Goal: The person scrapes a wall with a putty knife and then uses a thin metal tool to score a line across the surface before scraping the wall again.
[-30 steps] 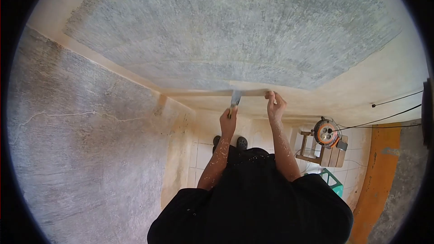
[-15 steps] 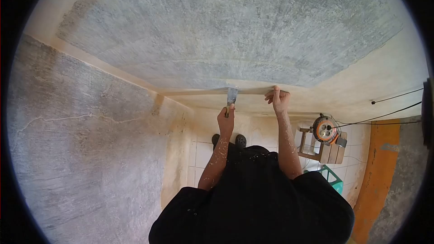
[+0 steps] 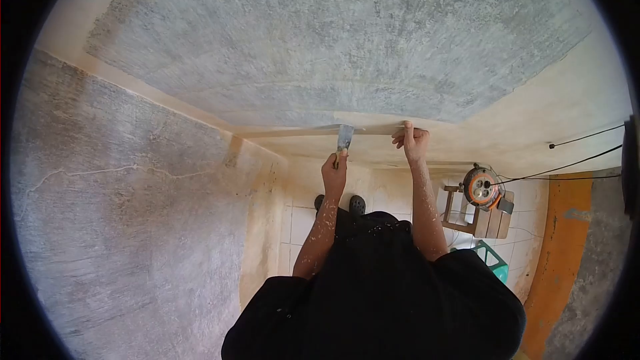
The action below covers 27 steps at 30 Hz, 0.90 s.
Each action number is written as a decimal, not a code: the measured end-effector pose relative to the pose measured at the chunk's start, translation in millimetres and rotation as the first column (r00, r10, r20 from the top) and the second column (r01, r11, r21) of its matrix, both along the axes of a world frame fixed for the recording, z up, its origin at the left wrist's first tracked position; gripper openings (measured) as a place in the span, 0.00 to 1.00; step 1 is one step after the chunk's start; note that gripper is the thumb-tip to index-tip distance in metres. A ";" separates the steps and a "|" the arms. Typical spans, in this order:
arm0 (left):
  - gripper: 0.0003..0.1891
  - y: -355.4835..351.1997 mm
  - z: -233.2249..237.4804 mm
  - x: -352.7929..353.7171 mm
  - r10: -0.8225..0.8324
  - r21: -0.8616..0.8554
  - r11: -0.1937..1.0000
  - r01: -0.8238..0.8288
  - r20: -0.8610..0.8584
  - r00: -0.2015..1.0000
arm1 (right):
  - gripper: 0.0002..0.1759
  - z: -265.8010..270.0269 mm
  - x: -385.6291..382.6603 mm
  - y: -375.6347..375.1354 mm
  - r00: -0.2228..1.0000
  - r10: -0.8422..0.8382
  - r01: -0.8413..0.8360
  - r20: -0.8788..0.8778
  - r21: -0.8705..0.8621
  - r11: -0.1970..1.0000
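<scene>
My left hand is closed around the handle of a scraper with a flat metal blade. The blade points up against the wall, at the lower border of its grey, scraped-looking patch. A pale strip of coating runs along that border, right of the blade. My right hand is raised to the same strip, one finger pointing up and the others bent to the left, apart from it. Nothing shows in its fingers. Pale flakes speckle both forearms.
A cable reel rests on a small wooden stool to the right, its black cord running off right. Behind it is a green plastic stool. The left wall has a long crack. My dark shoes stand on white tiles.
The scraper blade has shifted slightly up and to the right along the lower border. My right hand has risen a little and stays at the wall.
</scene>
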State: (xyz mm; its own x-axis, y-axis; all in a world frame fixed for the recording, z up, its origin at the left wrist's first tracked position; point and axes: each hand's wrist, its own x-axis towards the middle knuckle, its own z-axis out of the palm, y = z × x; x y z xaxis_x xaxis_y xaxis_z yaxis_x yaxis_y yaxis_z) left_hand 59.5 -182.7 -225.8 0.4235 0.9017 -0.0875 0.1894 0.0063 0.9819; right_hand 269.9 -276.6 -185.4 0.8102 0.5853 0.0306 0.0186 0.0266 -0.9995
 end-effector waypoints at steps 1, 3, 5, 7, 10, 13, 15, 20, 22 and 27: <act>0.19 0.9 5.1 2.5 -0.002 -0.014 1.000 0.003 0.030 1.000 | 0.32 0.3 0.8 -0.3 1.000 0.008 -0.008 0.008 -0.009 1.000; 0.19 -6.7 10.1 4.7 0.008 -0.039 0.999 -0.006 0.055 0.998 | 0.32 1.8 4.4 1.4 1.000 0.009 -0.009 0.018 -0.008 1.000; 0.19 -13.2 6.6 -3.9 0.010 -0.098 0.995 -0.006 0.042 0.999 | 0.32 2.3 0.9 0.9 1.000 -0.001 0.001 0.005 0.006 1.000; 0.20 -6.7 4.2 -1.6 0.025 -0.167 0.986 -0.018 0.037 0.999 | 0.32 1.7 1.6 -4.1 1.000 0.020 -0.020 0.014 -0.015 1.000; 0.21 -5.5 14.7 5.0 0.002 -0.123 0.992 0.003 0.045 0.999 | 0.31 2.8 4.2 0.3 0.999 0.020 -0.019 -0.030 0.017 1.000; 0.22 -13.8 11.9 -7.7 -0.008 -0.068 0.998 0.016 0.119 0.993 | 0.30 6.2 0.0 -3.6 0.997 -0.004 0.003 -0.078 -0.004 1.000; 0.22 -3.6 3.8 -1.7 -0.024 -0.038 0.999 0.026 0.066 0.998 | 0.29 12.2 -1.9 -3.0 0.997 -0.006 0.004 -0.076 -0.032 0.999; 0.21 -5.4 0.6 -11.0 -0.020 -0.110 0.993 0.031 0.102 0.995 | 0.30 19.4 -7.3 -3.8 0.997 -0.062 0.058 -0.050 -0.069 0.996; 0.20 2.3 0.0 -12.4 -0.011 -0.206 0.978 0.027 0.075 0.997 | 0.30 23.3 -8.9 -5.4 0.998 -0.064 0.062 -0.019 -0.105 0.993; 0.17 1.5 23.7 -10.4 -0.243 -0.173 0.950 0.261 0.119 0.963 | 0.31 31.9 -16.3 -8.0 0.996 -0.087 0.090 0.023 -0.198 0.976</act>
State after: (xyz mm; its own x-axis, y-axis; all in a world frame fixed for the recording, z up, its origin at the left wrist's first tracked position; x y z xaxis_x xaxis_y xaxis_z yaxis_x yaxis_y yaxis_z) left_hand 49.1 -181.2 -202.1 0.6493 0.7362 -0.1909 0.1144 0.1535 0.9815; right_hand 253.7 -284.5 -153.5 0.8596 0.5065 -0.0669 0.0263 -0.1747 -0.9843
